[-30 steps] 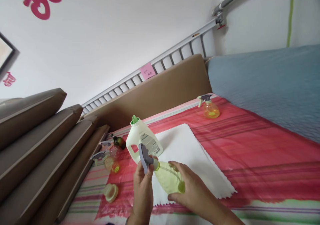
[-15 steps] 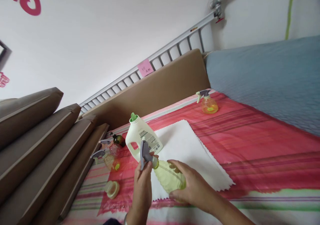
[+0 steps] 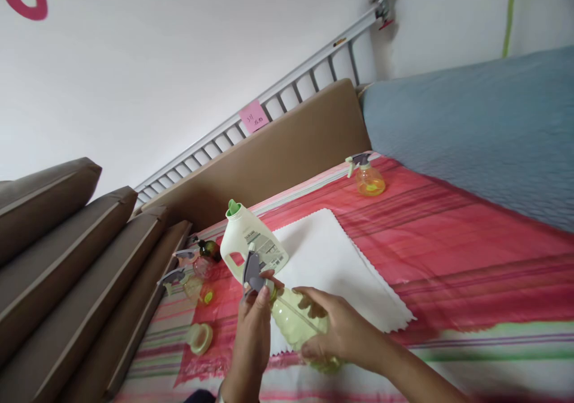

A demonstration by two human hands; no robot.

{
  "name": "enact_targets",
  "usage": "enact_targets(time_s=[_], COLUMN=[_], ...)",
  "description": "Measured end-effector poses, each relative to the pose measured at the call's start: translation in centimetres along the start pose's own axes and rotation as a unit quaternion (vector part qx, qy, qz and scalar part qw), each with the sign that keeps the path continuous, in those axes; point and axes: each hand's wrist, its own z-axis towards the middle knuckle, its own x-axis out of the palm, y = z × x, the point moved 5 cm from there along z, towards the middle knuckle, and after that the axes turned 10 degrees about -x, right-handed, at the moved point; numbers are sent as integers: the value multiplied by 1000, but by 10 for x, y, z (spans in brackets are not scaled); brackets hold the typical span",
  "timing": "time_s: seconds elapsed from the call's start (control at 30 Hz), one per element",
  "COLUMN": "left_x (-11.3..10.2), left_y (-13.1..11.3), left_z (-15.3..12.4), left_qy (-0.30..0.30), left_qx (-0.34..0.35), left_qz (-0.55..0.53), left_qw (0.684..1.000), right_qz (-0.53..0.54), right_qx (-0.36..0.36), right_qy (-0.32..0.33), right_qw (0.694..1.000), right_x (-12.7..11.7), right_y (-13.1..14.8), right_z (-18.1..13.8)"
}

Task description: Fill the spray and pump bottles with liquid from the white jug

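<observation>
A yellow-green clear spray bottle (image 3: 291, 314) is held tilted between both hands, its grey trigger head pointing up and left. My left hand (image 3: 255, 313) is closed around the neck and grey spray head. The fingers of my right hand (image 3: 329, 322) wrap round the bottle's body, with its base showing below them. Just behind the spray head stands a white detergent jug (image 3: 251, 235) with an open mouth and a green spout. Under the bottle lies a white cloth (image 3: 341, 265) with zigzag edges. The jug's cap (image 3: 200, 338), pale and round, rests at the left.
An orange-filled spray bottle (image 3: 370, 180) stands at the back right. At the left are another yellow spray bottle (image 3: 194, 286), a pink one (image 3: 202, 265) and a dark pump bottle (image 3: 208, 250). Brown cushions (image 3: 85, 241) line the left side; a blue padded surface (image 3: 470, 134) lies right.
The spray bottle has turned slightly in my hands, with its base lower. Both hands keep their grip. The whole view has shifted a little.
</observation>
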Motion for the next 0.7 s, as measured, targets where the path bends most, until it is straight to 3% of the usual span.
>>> enact_targets(time_s=[0.2,0.33,0.5,0.7], left_x=[15,14,-1,-17], left_y=[3,10,2,-41], left_z=[-8,-14,-8,1], left_qy=[60,-15,-104,-180], left_qx=[-44,11,70,123], left_qz=[-54,-33,48,-4], left_qw=[996,999,991,976], right_qz=[212,298,296,353], right_qx=[20,45,77,20], right_qy=[78,105,26,-44], right_qw=[974,948,952,934], right_x=[10,20,31,49], right_y=[-1,-4,-25,-36], right_z=[1,0,5,16])
